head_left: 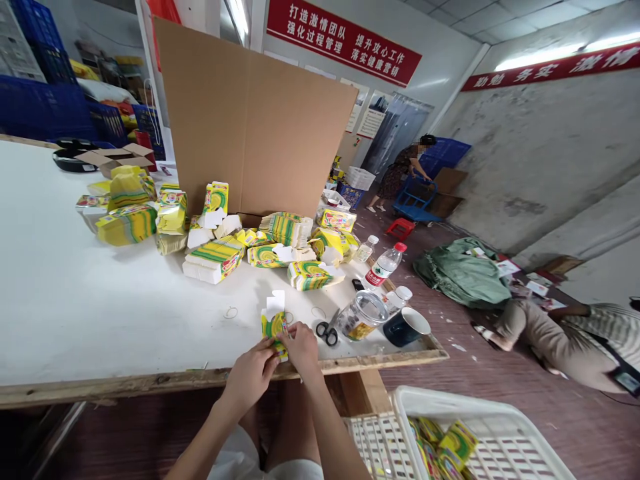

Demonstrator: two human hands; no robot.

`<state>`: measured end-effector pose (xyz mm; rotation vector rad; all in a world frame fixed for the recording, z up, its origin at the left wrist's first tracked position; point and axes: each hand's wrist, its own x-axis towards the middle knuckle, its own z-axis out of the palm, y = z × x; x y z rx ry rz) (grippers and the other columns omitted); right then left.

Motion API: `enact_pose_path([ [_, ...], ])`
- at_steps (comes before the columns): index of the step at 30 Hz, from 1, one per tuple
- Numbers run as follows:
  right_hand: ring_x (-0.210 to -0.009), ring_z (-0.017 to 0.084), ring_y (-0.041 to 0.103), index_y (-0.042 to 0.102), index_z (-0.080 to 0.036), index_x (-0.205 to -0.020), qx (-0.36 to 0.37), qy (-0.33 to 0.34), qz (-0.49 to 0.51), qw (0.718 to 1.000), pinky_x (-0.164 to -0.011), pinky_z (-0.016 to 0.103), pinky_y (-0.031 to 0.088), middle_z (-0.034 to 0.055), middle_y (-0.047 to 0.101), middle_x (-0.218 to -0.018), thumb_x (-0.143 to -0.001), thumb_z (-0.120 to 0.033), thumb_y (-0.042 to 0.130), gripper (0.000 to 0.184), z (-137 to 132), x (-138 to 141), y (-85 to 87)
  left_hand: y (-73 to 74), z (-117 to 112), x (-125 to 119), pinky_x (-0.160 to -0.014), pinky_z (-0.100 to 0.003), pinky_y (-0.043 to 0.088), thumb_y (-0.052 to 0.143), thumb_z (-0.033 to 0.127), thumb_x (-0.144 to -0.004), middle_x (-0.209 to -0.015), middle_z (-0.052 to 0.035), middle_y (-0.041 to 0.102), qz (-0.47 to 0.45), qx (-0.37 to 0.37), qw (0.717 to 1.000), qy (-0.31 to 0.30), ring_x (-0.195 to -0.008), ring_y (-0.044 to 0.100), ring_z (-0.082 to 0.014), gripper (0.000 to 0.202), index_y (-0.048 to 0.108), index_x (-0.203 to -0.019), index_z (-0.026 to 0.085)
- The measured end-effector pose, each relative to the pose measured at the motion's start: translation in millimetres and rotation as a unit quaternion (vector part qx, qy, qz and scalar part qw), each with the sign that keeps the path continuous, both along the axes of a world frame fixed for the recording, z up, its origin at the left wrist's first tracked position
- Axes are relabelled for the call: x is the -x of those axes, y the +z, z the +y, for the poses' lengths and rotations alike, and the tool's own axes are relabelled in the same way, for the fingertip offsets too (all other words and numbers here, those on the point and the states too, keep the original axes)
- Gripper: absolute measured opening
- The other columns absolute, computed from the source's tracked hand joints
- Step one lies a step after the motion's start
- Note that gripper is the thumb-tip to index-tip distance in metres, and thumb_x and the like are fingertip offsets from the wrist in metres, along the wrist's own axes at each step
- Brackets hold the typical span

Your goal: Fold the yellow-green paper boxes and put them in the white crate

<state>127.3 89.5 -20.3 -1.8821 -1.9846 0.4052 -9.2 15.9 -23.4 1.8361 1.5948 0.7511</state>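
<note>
Small yellow carton (271, 325), white flaps (275, 303) extending from far end, at near edge of tabletop (125, 313). Left hand (253, 372) and right hand (302, 347) nearly closed, both pinching carton's near part. Black scissors (327, 333) just beside right hand. Beyond: stacks of yellow cartons (215, 257). Below tabletop, at right: white basket (520, 440) containing loose cartons (457, 443).

You hold a small yellow-and-green printed carton (273, 325), patterned face upward, its white end flaps open and pointing away from you, just above the white table (150, 320) near its front edge.
</note>
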Motion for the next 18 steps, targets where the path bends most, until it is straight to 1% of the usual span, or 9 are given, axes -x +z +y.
enact_pose_path([
  [3,-0.087,0.027,0.069,0.068,-0.018,-0.080,0.000,-0.011,0.031,0.999,-0.075,0.031,0.046,0.0090,0.075,-0.085,-0.074,-0.020,0.074,0.009,1,9,-5.0,-0.6,1,1,-0.101,-0.044,0.050,0.051,0.021,-0.092,-0.133,-0.0149,0.067,-0.012,0.003,1.000,0.002,-0.129,0.059,-0.0311,0.026,0.076,-0.099,0.020],
  [7,-0.091,0.030,0.068,0.065,-0.019,-0.080,-0.020,-0.032,0.079,0.996,-0.080,0.033,0.045,0.0111,0.075,-0.087,-0.071,-0.014,0.072,0.013,-4,10,-6.3,-2.3,1,0,-0.101,-0.048,0.050,0.052,0.020,-0.090,-0.133,-0.0154,0.067,-0.050,0.005,0.999,0.011,-0.130,0.057,-0.0338,0.025,0.076,-0.096,0.020],
  [10,-0.093,0.032,0.067,0.062,-0.020,-0.078,-0.038,-0.049,0.131,0.989,-0.082,0.035,0.045,0.0118,0.074,-0.088,-0.067,-0.011,0.070,0.017,-8,12,-6.1,-5.4,0,-1,-0.106,-0.051,0.045,0.055,0.019,-0.088,-0.132,-0.0151,0.067,-0.098,0.005,0.995,0.026,-0.130,0.057,-0.0351,0.023,0.077,-0.095,0.021],
  [12,-0.089,0.031,0.067,0.060,-0.022,-0.077,-0.047,-0.057,0.176,0.982,-0.080,0.035,0.045,0.0100,0.073,-0.084,-0.066,-0.011,0.067,0.017,-10,14,-5.7,-7.6,0,-2,-0.109,-0.052,0.041,0.059,0.018,-0.085,-0.131,-0.0138,0.069,-0.140,0.004,0.989,0.038,-0.129,0.057,-0.0355,0.020,0.078,-0.091,0.022],
  [14,-0.080,0.028,0.068,0.058,-0.023,-0.076,-0.050,-0.061,0.231,0.970,-0.075,0.034,0.046,0.0077,0.072,-0.079,-0.069,-0.014,0.065,0.013,-11,13,-4.8,-8.8,0,0,-0.110,-0.051,0.041,0.064,0.021,-0.082,-0.127,-0.0119,0.072,-0.192,0.002,0.980,0.050,-0.125,0.060,-0.0354,0.015,0.078,-0.087,0.024],
  [15,-0.075,0.027,0.067,0.058,-0.023,-0.077,-0.051,-0.063,0.261,0.962,-0.072,0.034,0.047,0.0071,0.072,-0.077,-0.072,-0.018,0.064,0.009,-12,11,-4.0,-8.5,-1,1,-0.109,-0.050,0.042,0.065,0.024,-0.081,-0.124,-0.0112,0.073,-0.222,0.000,0.973,0.060,-0.123,0.062,-0.0347,0.014,0.077,-0.089,0.024],
  [16,-0.071,0.026,0.066,0.058,-0.022,-0.080,-0.052,-0.064,0.293,0.953,-0.069,0.034,0.047,0.0070,0.071,-0.077,-0.076,-0.023,0.062,0.006,-14,9,-3.0,-7.4,-1,3,-0.109,-0.049,0.043,0.066,0.028,-0.082,-0.123,-0.0108,0.074,-0.255,-0.002,0.964,0.073,-0.120,0.064,-0.0336,0.016,0.077,-0.093,0.024],
  [17,-0.070,0.024,0.066,0.057,-0.022,-0.083,-0.053,-0.064,0.326,0.942,-0.067,0.034,0.048,0.0074,0.072,-0.078,-0.079,-0.029,0.060,0.009,-16,6,-1.7,-5.4,-1,6,-0.108,-0.048,0.043,0.066,0.034,-0.083,-0.122,-0.0110,0.074,-0.289,-0.004,0.953,0.090,-0.119,0.065,-0.0325,0.022,0.075,-0.100,0.024],
  [18,-0.069,0.023,0.066,0.057,-0.021,-0.087,-0.053,-0.062,0.360,0.930,-0.066,0.033,0.049,0.0080,0.072,-0.080,-0.082,-0.035,0.058,0.015,-20,3,-0.3,-2.5,-2,8,-0.108,-0.047,0.044,0.065,0.041,-0.084,-0.122,-0.0116,0.073,-0.325,-0.005,0.940,0.106,-0.118,0.065,-0.0318,0.031,0.072,-0.107,0.022],
])
